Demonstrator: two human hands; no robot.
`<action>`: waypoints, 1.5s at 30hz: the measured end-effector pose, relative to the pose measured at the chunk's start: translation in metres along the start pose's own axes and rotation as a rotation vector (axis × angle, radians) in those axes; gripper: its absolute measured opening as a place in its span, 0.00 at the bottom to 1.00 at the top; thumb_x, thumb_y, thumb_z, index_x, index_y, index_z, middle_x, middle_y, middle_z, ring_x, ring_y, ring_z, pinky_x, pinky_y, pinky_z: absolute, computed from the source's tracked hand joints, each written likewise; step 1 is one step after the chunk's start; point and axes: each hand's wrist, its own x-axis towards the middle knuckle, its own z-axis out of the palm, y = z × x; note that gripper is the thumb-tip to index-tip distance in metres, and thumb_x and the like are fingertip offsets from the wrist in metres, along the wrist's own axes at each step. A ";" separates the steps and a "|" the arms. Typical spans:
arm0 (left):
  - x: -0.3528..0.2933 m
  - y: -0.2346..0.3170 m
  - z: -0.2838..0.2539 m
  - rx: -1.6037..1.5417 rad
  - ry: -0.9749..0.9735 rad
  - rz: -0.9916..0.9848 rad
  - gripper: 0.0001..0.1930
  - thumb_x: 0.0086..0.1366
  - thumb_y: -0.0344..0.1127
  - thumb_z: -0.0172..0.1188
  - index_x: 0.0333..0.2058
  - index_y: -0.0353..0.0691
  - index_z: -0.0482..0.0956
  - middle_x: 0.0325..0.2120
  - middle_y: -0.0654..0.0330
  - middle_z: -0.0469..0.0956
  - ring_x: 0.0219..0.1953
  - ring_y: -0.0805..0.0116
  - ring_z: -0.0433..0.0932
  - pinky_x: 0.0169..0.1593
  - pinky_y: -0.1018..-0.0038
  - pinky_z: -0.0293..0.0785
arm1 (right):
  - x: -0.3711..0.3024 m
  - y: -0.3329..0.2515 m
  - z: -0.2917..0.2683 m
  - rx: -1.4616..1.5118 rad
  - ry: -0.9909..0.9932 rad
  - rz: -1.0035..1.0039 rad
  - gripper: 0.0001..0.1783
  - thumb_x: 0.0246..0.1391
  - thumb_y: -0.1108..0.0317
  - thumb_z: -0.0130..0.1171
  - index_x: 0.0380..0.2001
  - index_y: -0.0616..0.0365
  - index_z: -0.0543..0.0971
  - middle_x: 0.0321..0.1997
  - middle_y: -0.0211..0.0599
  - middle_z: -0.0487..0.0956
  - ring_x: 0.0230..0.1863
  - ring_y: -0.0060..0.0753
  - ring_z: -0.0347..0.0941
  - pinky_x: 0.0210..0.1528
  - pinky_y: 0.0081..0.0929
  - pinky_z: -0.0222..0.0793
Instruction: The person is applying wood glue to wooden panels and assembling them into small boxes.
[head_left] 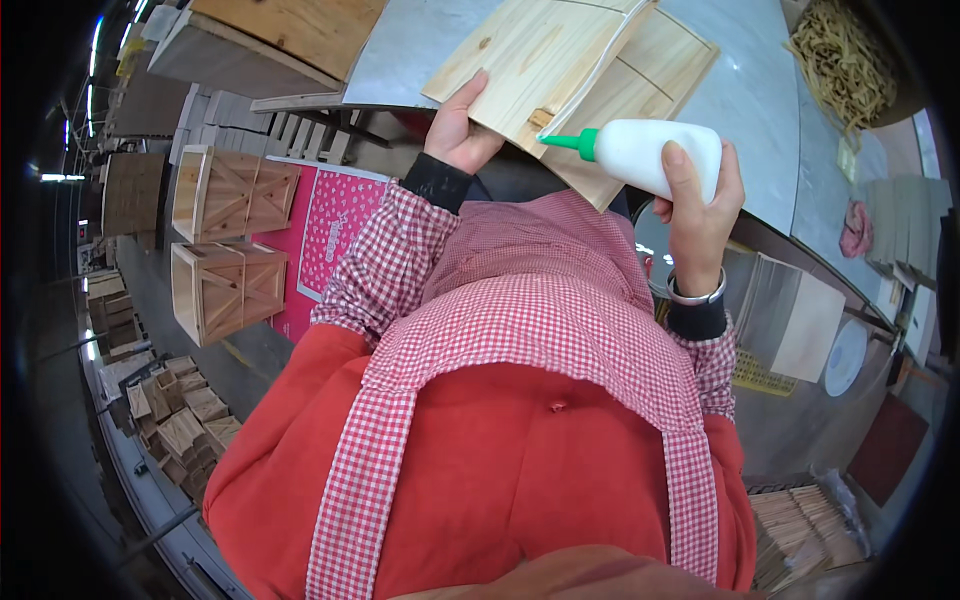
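Observation:
My left hand point(463, 132) grips the near left edge of a pale wooden board point(530, 60), thumb on top and the other fingers beneath. In my right hand point(698, 205) is a white squeeze bottle point(635, 155) with a green nozzle, tipped on its side. The nozzle tip points left and lies at the near end of the board's right edge. Along that edge runs a white line of glue point(592, 75). Another wooden panel point(650, 75) with a dark line across it lies beneath and to the right, jutting past the table edge.
Both boards are at the pale worktable point(745, 90). Wood shavings point(845, 65) fill a container at the far right. A wooden box point(270, 40) sits at the far left. Two wooden crates point(235, 290) stand on the left beside a pink patterned mat point(335, 225). Stacked panels point(780, 300) stand at right.

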 end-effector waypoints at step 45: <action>-0.046 -0.003 -0.017 0.097 0.057 -0.023 0.27 0.70 0.39 0.49 0.62 0.33 0.56 0.59 0.46 0.64 0.60 0.53 0.66 0.63 0.59 0.63 | 0.150 0.014 -0.042 0.056 0.569 -0.243 0.26 0.52 0.57 0.64 0.38 0.69 0.67 0.28 0.43 0.76 0.14 0.25 0.72 0.13 0.19 0.68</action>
